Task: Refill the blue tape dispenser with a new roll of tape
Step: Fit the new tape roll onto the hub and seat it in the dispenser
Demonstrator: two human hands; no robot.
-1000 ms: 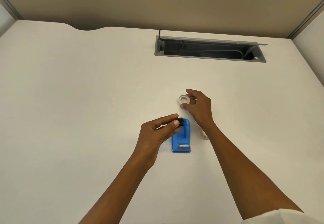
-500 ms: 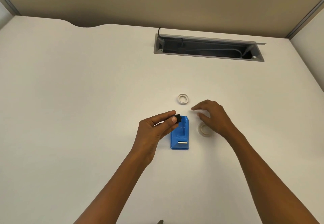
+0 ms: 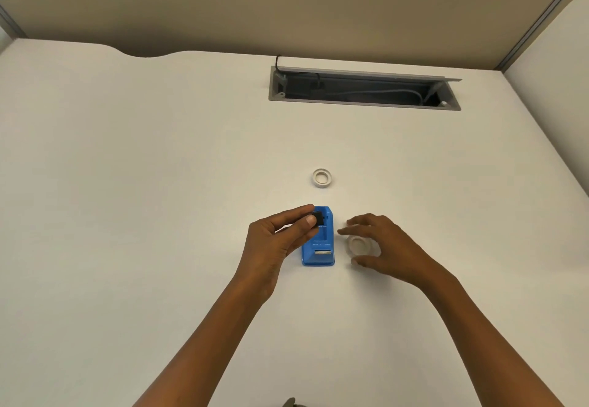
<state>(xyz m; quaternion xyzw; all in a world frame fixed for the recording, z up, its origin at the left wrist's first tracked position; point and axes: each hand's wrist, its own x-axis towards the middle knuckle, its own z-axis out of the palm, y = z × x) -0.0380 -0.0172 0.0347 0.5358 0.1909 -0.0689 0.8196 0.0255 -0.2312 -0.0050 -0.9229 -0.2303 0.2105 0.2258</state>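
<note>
1. Our left hand [image 3: 274, 241] pinches the small black plastic spindle [image 3: 318, 218] between thumb and forefinger, above the far end of the dispenser.
2. The blue plastic tape dispenser [image 3: 318, 242] sits on the white desk [image 3: 127, 183] between our hands, long axis running away from us, metal cutter at the near end.
3. Our right hand [image 3: 387, 247] hovers over the new translucent tape roll [image 3: 358, 244], fingers spread, not yet closed. We judge a rim grip best, leaving the core free for the spindle.
4. An empty white ring [image 3: 321, 177] lies farther off.
</note>
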